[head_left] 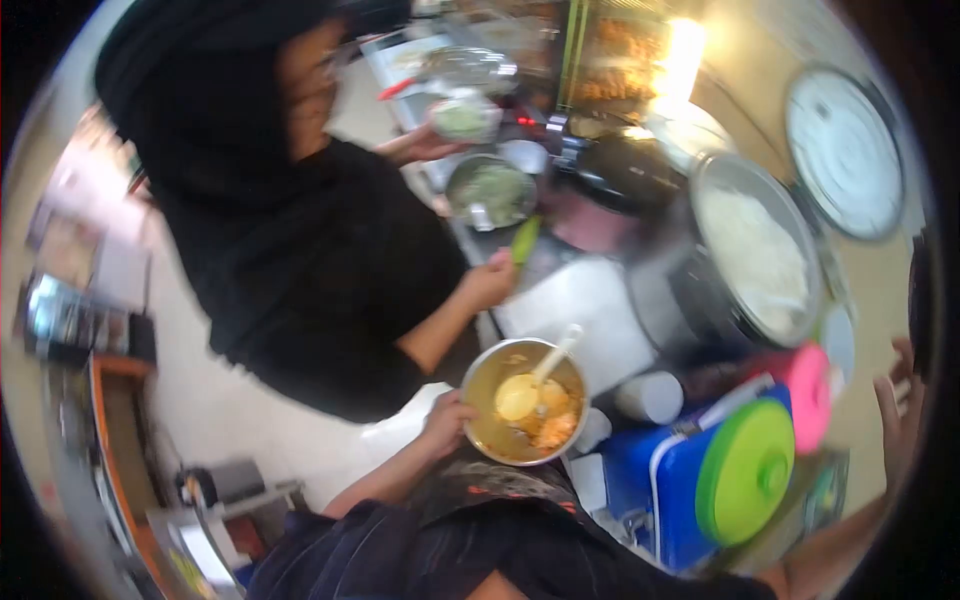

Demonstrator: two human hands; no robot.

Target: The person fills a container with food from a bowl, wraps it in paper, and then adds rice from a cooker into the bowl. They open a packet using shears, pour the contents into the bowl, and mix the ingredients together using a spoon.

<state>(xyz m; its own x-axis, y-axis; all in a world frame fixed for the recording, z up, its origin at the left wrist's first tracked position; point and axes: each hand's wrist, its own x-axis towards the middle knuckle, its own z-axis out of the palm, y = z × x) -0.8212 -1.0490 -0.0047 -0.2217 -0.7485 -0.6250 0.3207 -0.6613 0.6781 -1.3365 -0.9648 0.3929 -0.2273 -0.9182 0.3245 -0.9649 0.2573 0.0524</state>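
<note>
Kitchen: cramped, blurred fisheye view; pale floor (250, 420) at left, lit food case at top.
L hand (445, 420): fingers curled tight on the near rim of a metal bowl (485, 400), thumb over the edge; bowl held up just in front of the person's chest.
Bowl: holds orange-yellow food w/ sauce; pale spoon (520, 397) lies in it, handle leaning out over the far rim.
R hand (900, 400): at the far right edge, raised, fingers spread, nothing in it; well apart from the bowl.
Near bowl: white cup (650, 397) just beside it to the right; blue cooler (665, 490) below the cup, green lid (745, 470) and pink lid (810, 385) leaning on it.
Rice pot (690, 300): large, uncovered, full of white rice, beyond the cooler.
Co-worker: in black, at left-centre; one hand (488, 282) grips a green-handled tool (525, 240), other hand holds a small bowl (462, 118) of greens.
Pan (492, 190): greens inside, between the small bowl and the tool.
</note>
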